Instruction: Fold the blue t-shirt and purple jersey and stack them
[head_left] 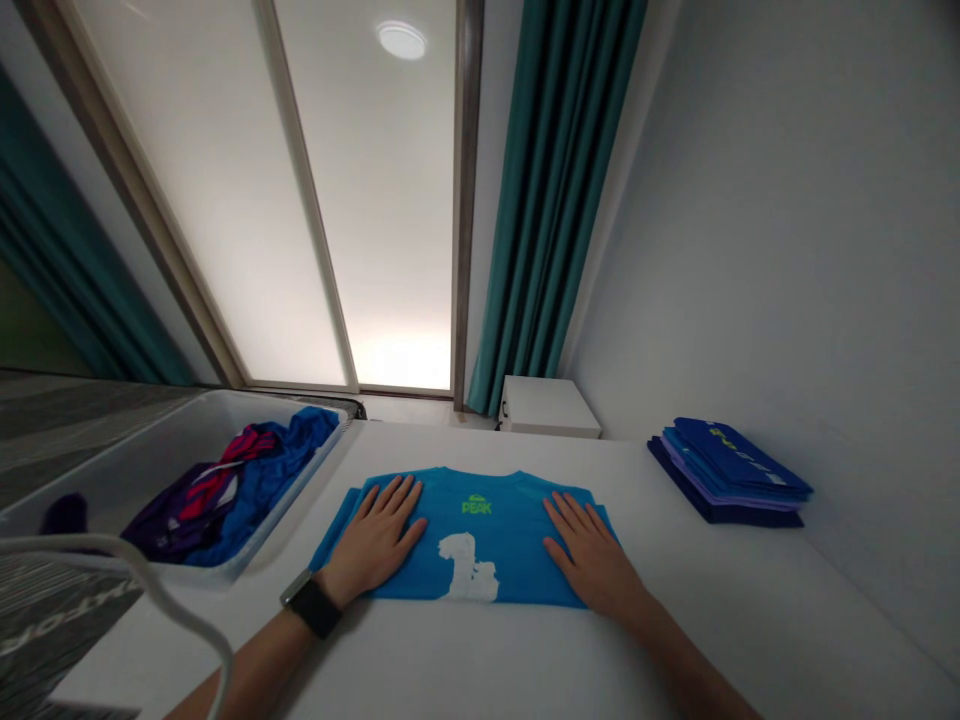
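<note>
A blue T-shirt [517,545] lies folded in half on the white table, its neckline toward the far side. Green "PEAK" lettering and a worn white print show on its front. My left hand [382,535] rests flat on the shirt's left part, fingers stretched out, a dark watch [311,603] on that wrist. Flat on the right part lies my right hand [589,550], its fingers also extended. Neither hand grips the cloth.
A translucent plastic bin [281,530] with crumpled blue, purple and red clothes [232,490] stands at the left. Folded clothes [731,470] are stacked at the right by the wall. Beyond the table [450,660] is a white cabinet [551,405]. A white cable [176,605] crosses the lower left.
</note>
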